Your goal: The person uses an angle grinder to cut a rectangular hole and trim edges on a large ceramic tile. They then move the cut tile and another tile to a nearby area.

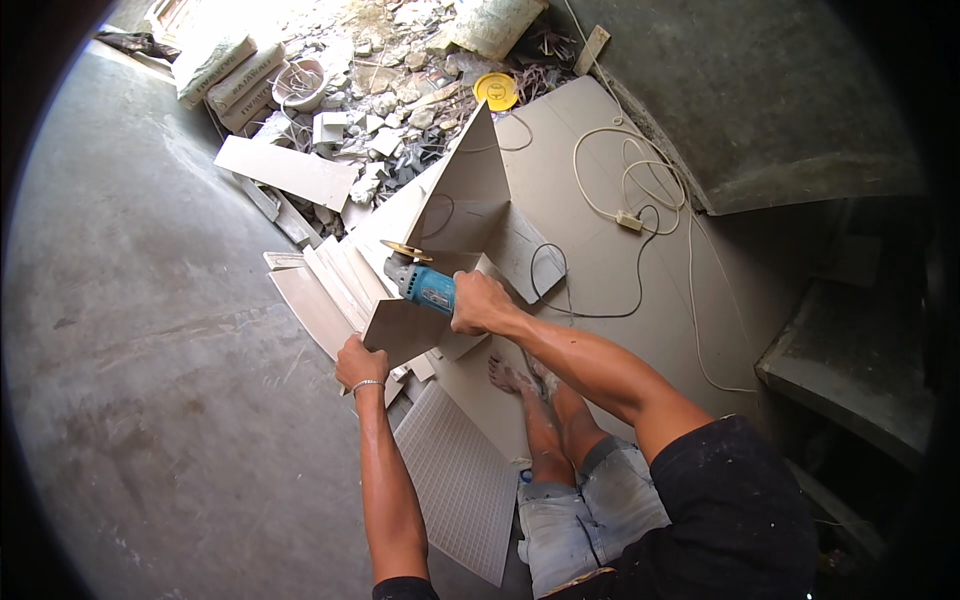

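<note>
My right hand (pixel 480 302) is wrapped round the body of a blue angle grinder (pixel 432 289). The grinder's gold-coloured disc (pixel 406 251) sits at its far left end, above the stacked tile pieces; whether it spins I cannot tell. With my left hand (pixel 360 363) I grip the lower left corner of a tile piece (pixel 402 330), which is tilted up just below the grinder. Behind the grinder, a tall tile (pixel 468 178) stands on edge, coming to a point at the top. A black cord (pixel 612 314) runs along the floor to the right of the grinder.
Cut tile strips (pixel 330 285) lie left of the grinder. A grid-backed tile (pixel 462 482) rests by my bare feet (pixel 508 375). Further off are rubble (pixel 400 60), cement bags (pixel 245 88), a bucket (pixel 300 84) and a yellow lid (pixel 495 91). An extension socket (pixel 628 220) with coiled cable lies right.
</note>
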The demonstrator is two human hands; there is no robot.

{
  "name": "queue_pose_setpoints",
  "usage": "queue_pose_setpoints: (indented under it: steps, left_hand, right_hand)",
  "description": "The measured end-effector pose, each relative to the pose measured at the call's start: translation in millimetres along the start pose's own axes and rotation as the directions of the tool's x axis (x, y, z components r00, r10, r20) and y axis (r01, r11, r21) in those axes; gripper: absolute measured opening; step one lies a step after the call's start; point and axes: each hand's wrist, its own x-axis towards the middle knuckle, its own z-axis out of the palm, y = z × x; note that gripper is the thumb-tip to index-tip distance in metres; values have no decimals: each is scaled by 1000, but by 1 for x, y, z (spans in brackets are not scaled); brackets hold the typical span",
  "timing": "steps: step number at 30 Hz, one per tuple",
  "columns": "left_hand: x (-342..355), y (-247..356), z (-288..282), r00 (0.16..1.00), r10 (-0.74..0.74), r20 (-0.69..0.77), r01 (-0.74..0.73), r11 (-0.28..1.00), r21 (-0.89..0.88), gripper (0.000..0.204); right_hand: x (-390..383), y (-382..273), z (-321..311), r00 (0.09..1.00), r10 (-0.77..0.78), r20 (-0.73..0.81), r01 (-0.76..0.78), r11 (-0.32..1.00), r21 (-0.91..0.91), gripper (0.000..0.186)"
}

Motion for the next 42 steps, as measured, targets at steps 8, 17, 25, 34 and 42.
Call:
queue_pose_setpoints:
  steps: [8,17,25,34,42]
  left_hand:
    - [0,1,-1,999,-31,24,30,999,14,46]
    - [-6,3,0,1000,-8,-24,8,1000,0,40]
    - [-3,3,0,999,-32,30,31,999,34,53]
    - [-7,2,2,999,-8,-35,9,1000,18,41]
    - [-5,2,3,1000,-26,2,26,999,30,47]
  right_hand:
    - [-2,2,-3,999,-17,51,18,1000,-1,43]
    - [-3,2,-4,999,-2,34,2,1000,-9,48]
    - [-3,8,-4,998,-38,58,39,999,-4,44]
    - [-4,4,-4,999,7,37,-7,1000,1,44]
    - [-5,2,-8,998,10,68,-8,1000,-22,43]
